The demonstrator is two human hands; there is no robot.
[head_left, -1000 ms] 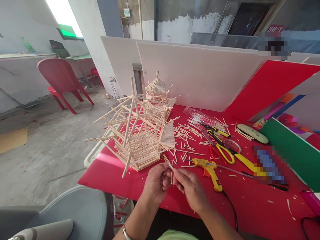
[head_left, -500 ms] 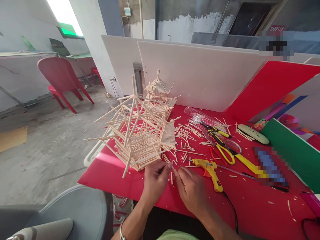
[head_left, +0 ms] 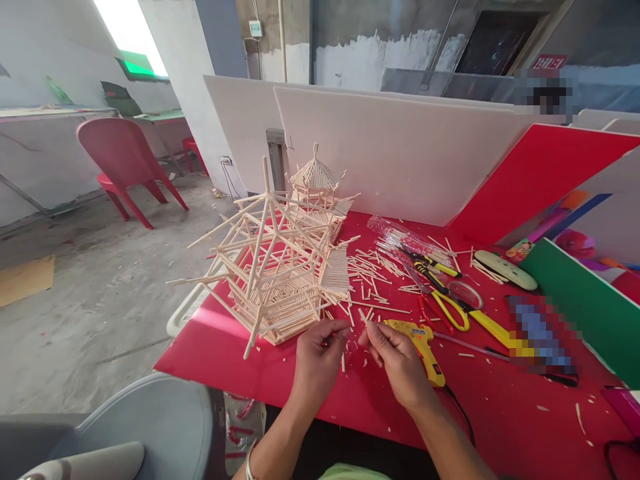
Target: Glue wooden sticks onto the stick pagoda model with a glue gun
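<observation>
Pointing up, long axis near vertical, the stick frame's (head_left: 275, 230) post (head_left: 266, 176) rises beyond 2 curled hands (head_left: 321, 355) (head_left: 395, 357), grip unclear.

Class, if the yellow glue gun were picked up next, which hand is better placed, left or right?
Probably the right hand: it is nearer the glue gun and partly covers it in view. The left hand is farther off, closer to the stick model. Whether either holds anything is unclear.
</observation>
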